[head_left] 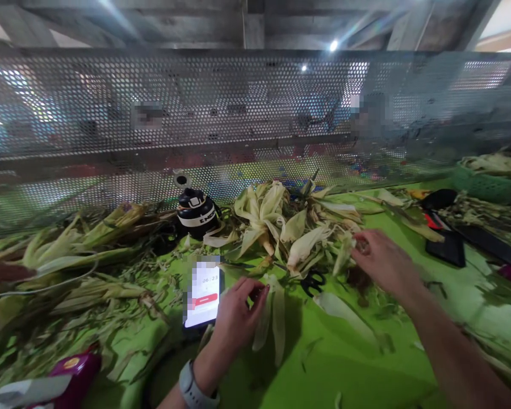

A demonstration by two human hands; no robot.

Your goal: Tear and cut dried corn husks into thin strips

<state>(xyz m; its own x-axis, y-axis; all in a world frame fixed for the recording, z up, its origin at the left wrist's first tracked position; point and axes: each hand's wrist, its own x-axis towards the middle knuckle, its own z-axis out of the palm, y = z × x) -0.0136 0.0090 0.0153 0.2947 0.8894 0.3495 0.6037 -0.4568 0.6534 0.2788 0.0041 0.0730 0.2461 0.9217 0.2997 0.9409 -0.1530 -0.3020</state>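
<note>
Left hand (241, 311) — pinched husk strips (279, 324), right hand (382, 258) — gripped leaf (344, 257)

On the phone (204, 315), well in from the far edge of the surface (344, 369), we read "06:23"; its red button's (205, 300) print is too small. On the bottle (195, 211) near that edge, we make out "EN", then unclear letters.

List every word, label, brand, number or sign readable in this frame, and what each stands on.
"06:23": on the lit screen of the phone; the area to its left is pixelated.
"EN…": on the pale band of the dark bottle; the later letters are unclear.
Too small to read: the white marking on the screen's red button.
Too blurred to read: the yellowish sticker on the purple object.
</note>
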